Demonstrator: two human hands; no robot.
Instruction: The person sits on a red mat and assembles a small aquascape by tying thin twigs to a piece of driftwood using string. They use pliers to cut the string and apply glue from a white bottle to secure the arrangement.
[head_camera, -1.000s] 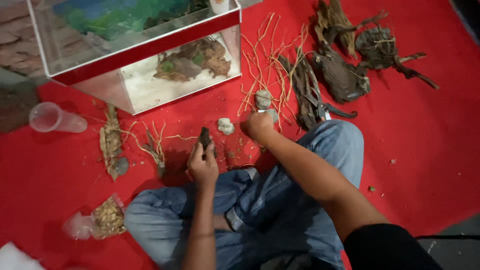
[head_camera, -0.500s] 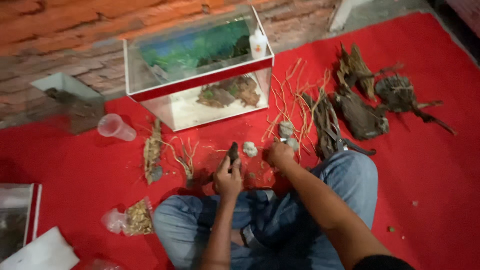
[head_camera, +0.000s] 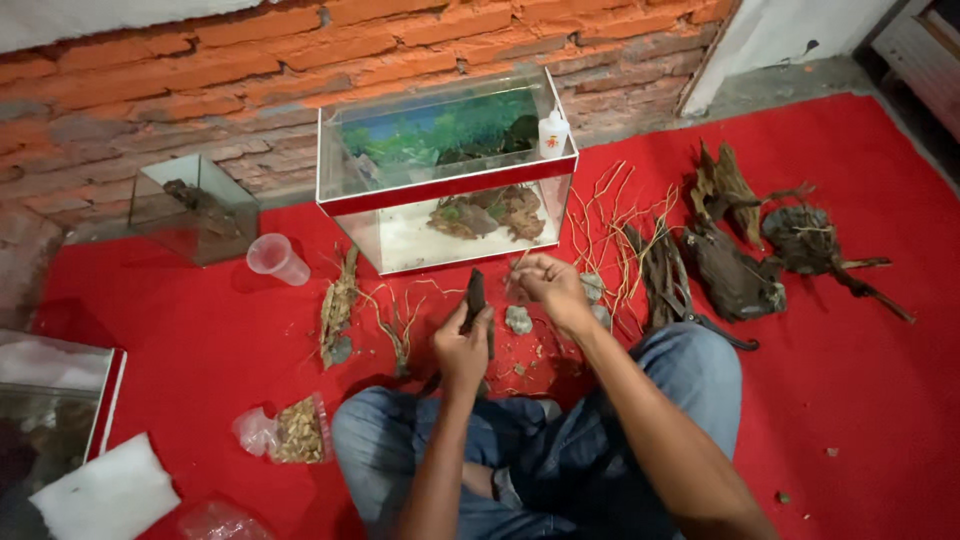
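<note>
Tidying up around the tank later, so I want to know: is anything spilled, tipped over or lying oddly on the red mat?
Yes. A clear plastic cup lies on its side left of the glass tank. An open bag of brownish bits sits by the knee, and small crumbs are scattered on the mat near the hands.

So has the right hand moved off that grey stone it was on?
Yes. The right hand has lifted off the grey stone, now left of it, toward the glass tank.

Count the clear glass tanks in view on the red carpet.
3: a large red-rimmed glass tank ahead of the hands, a small glass tank by the brick wall, and another red-rimmed one cut off at the left edge.
</note>
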